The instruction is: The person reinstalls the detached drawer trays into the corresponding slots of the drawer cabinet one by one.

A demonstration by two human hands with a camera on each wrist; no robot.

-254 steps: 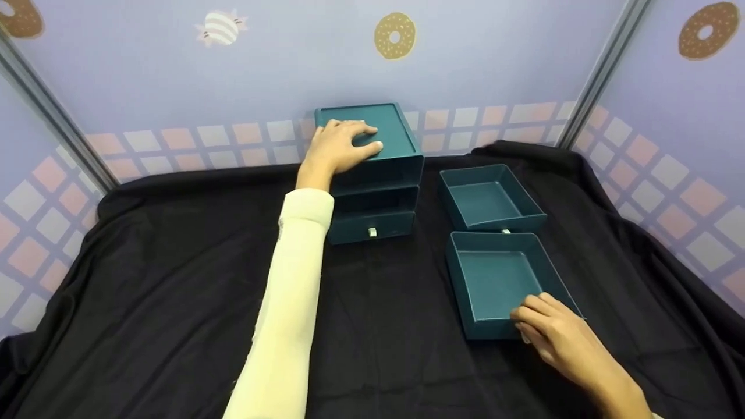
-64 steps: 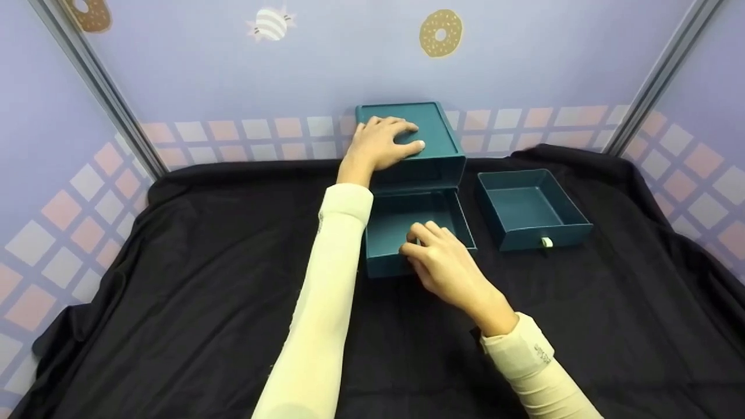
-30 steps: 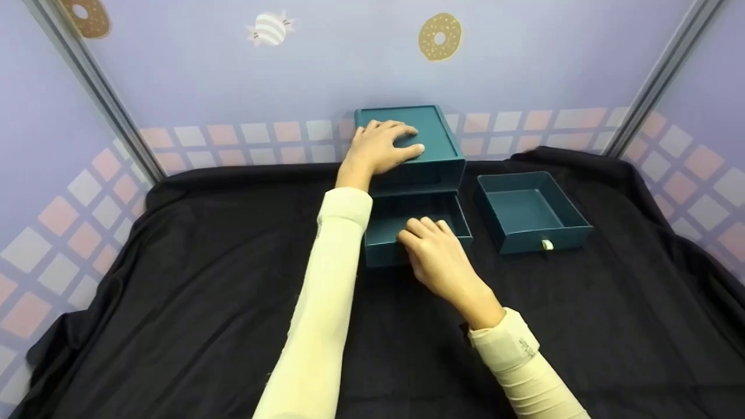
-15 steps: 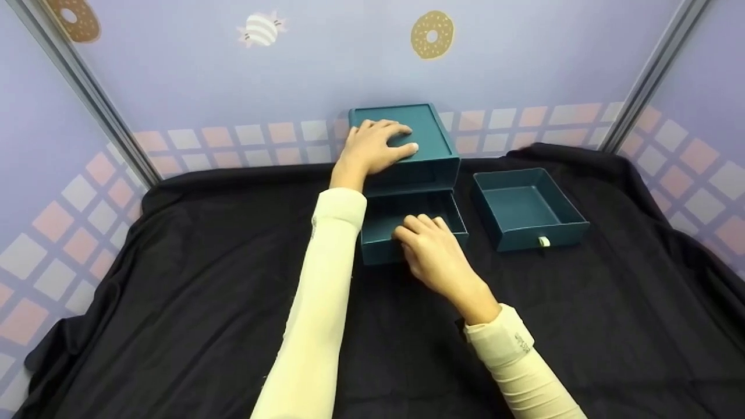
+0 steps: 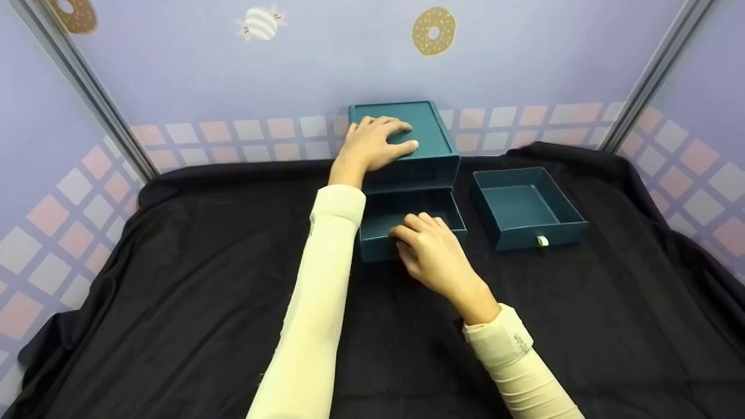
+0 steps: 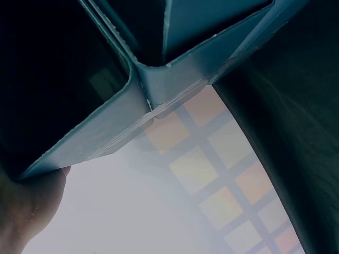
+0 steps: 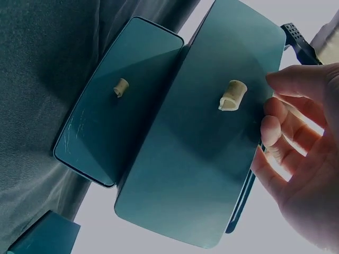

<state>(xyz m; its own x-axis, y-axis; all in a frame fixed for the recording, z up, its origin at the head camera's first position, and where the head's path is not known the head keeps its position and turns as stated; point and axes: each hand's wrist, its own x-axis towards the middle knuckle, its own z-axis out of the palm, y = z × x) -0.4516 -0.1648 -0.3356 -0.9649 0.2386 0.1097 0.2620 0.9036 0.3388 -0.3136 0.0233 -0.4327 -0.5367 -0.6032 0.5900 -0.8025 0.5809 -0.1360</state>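
— In the head view, where is the drawer being held?

— It is being held partway out of the middle slot of the cabinet. Its front edge is being gripped by the right hand, the fingers being curled at the rim.

— And how is the left hand being placed?

— It is being rested flat on the cabinet's top, the thumb being spread well away from the fingers; nothing is being grasped by it.

— What is being seen around them?

— At the right, near the cabinet but apart, a loose drawer is being supported by the black cloth. A patterned wall is being seen behind.

— And in the left wrist view?

— The cabinet's edges are being shown close up. Only part of the left hand is being glimpsed; its fingers are being hidden.

— In the right wrist view?

— The drawer is being seen jutting past the low drawer. Its upper edge is being touched by the right hand's fingertips.
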